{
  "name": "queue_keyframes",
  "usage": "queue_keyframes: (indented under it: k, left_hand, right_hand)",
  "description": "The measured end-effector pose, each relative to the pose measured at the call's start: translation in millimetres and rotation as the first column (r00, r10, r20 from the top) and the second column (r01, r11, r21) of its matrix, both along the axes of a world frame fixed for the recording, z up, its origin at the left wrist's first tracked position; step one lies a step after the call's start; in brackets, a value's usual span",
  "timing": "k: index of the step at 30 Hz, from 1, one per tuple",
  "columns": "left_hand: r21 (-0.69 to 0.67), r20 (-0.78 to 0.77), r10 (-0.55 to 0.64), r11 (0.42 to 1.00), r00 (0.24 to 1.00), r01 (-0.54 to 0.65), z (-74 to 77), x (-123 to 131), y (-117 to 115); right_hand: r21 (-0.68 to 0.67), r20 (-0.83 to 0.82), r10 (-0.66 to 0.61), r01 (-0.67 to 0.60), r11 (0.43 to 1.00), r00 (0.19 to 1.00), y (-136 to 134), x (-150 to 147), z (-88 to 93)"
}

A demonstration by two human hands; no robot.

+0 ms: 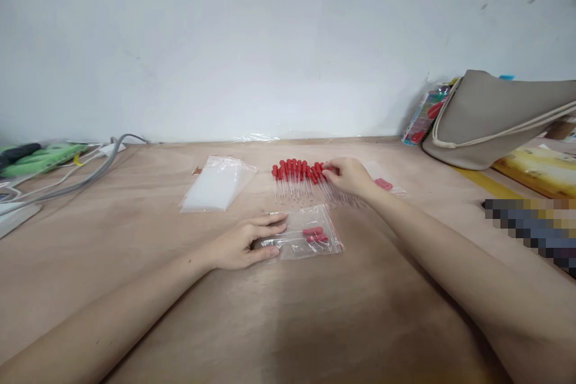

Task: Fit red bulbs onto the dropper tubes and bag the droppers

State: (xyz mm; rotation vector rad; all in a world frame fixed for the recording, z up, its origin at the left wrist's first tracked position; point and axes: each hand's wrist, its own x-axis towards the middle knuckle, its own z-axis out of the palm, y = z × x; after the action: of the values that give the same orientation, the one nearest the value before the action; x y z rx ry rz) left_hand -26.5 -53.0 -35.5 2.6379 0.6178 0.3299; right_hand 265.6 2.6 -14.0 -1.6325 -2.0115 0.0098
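Note:
A clear zip bag (292,250) lies flat in front of me, with two red-bulbed droppers (314,231) inside. My left hand (252,241) rests on the bag's left end, its fingers spread apart. Beyond the bag is a row of droppers (294,167) with red rubber bulbs and thin clear tubes pointing toward me. At the right end of that row, the fingertips of my right hand (346,177) are pinched on a dropper's red bulb, which they partly cover. Behind my right wrist lies another clear bag (398,190) holding red-bulbed droppers, partly hidden by the arm.
A stack of zip bags (216,185) lies left of the droppers. Cables (96,162) and a green object (49,159) are at far left. On the right stand a grey-beige bag (499,120), a blister pack (425,114) and a yellow package (540,168). A wall rises behind.

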Motion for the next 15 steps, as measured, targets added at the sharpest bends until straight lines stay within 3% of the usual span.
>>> queue_keyframes:
  k: [3, 6, 10, 15]
  left_hand:
    - [0.003, -0.039, -0.002, 1.0, 0.999, 0.003, 1.3, 0.2, 0.1]
    - [0.02, -0.063, -0.007, 1.0, 0.998, 0.008, 2.4, 0.2, 0.2]
    - [0.043, -0.061, 0.002, 0.999, 0.998, 0.001, 3.4, 0.8, -0.4]
    - [0.081, -0.03, 0.001, 0.997, 1.0, 0.002, 3.9, 1.8, -2.1]
  right_hand:
    - [-0.059, 0.153, -0.175, 0.186, 0.981, 0.973, 19.9, -18.4, 1.9]
    - [-0.108, 0.179, -0.261, 0.282, 0.953, 0.949, 29.9, -30.6, 1.6]
    - [-0.116, 0.012, -0.283, 0.283, 0.952, 0.959, 33.0, -32.1, 2.4]
    - [-0.028, -0.357, -0.237, 0.243, 0.97, 0.903, 29.1, -17.2, 9.2]
